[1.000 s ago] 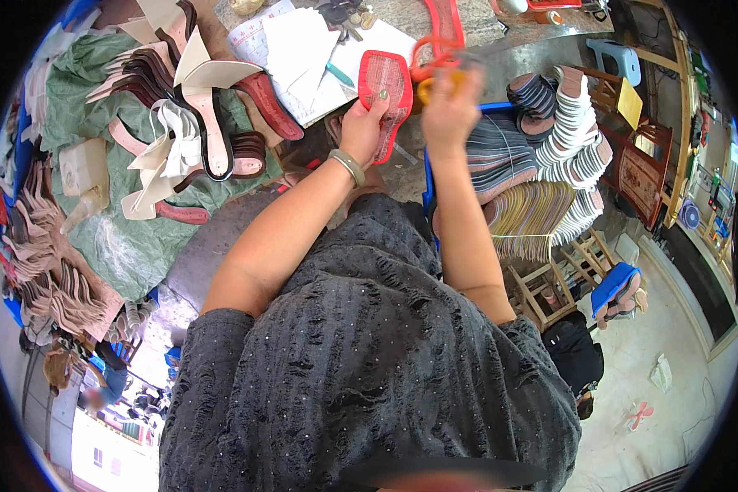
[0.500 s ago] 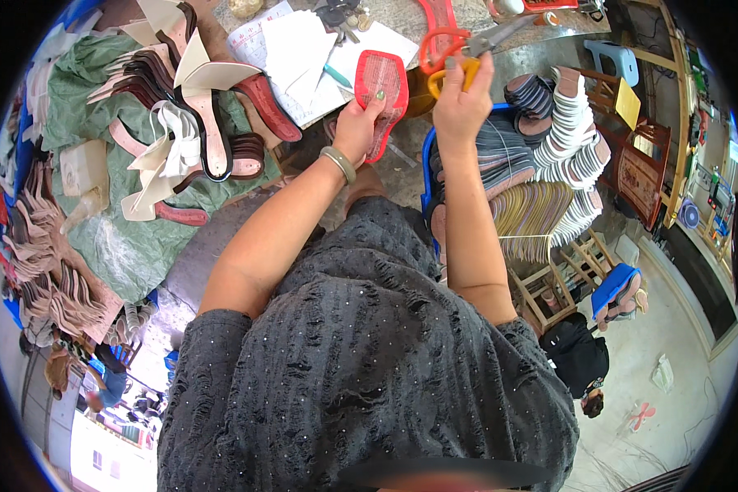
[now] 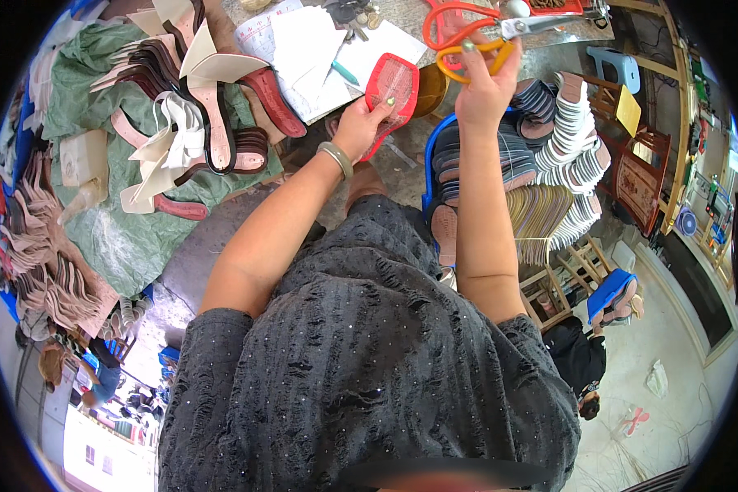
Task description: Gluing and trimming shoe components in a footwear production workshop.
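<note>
My left hand (image 3: 359,131) is closed on a red-edged insole (image 3: 394,82), gripping its narrower part with the thumb on top. The pinkish middle of the insole faces up. A bracelet circles that wrist. To the right, my right hand (image 3: 484,100) holds scissors (image 3: 512,28) by the lower, yellow-orange handle loop. Their other loop is red-orange, and the metal blades point right, away from the insole. Another red piece (image 3: 446,25), partly hidden behind the scissors, lies on the worktable (image 3: 398,15).
White papers (image 3: 303,49), a teal pen (image 3: 345,72) and keys (image 3: 357,20) lie on the table. At left, strapped soles (image 3: 213,123) rest on green sheeting (image 3: 123,246). A blue bin (image 3: 427,164) with stacked soles (image 3: 541,209) stands below my right forearm. A person (image 3: 578,353) is at lower right.
My right hand has moved right and slightly up with the scissors, whose blades now point more level. My left hand and the insole have shifted slightly right.
</note>
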Tool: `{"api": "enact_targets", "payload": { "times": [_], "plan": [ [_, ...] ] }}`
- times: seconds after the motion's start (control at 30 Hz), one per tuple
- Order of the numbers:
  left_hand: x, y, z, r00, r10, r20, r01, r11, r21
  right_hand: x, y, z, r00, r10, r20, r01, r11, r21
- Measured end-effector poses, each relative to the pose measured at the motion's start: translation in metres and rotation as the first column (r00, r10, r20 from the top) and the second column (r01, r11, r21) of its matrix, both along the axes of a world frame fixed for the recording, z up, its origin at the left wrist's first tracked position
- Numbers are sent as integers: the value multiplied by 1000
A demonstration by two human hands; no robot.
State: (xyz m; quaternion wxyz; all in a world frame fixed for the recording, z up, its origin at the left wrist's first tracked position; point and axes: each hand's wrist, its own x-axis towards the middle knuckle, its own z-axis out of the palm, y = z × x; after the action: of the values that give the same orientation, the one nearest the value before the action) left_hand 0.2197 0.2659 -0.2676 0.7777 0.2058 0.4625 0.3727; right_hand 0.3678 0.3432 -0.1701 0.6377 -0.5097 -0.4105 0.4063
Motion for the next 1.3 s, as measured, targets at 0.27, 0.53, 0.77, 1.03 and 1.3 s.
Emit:
{"api": "enact_targets", "payload": {
  "times": [0.27, 0.53, 0.77, 1.03, 1.3],
  "plan": [
    [1, 5, -8, 998, 47, -43, -50, 997, -65, -13, 21, 4, 751, 153, 642, -121, 988, -93],
    [7, 10, -8, 999, 5, -42, -7, 999, -34, -7, 27, -44, 406, 269, 873, -260, 950, -172],
    [5, 3, -1, 995, 80, 64, -74, 992, -101, -26, 23, -24, 709, -91, 700, -55, 981, 183],
    [7, 1, 3, 995, 102, -9, -102, 989, -102, -36, 29, 1, 735, -24, 677, 2, 999, 33],
    [7, -1, -9, 996, 65, -62, -70, 994, -85, -34, 37, 11, 791, 272, 548, -103, 942, -319]
  ]
}}
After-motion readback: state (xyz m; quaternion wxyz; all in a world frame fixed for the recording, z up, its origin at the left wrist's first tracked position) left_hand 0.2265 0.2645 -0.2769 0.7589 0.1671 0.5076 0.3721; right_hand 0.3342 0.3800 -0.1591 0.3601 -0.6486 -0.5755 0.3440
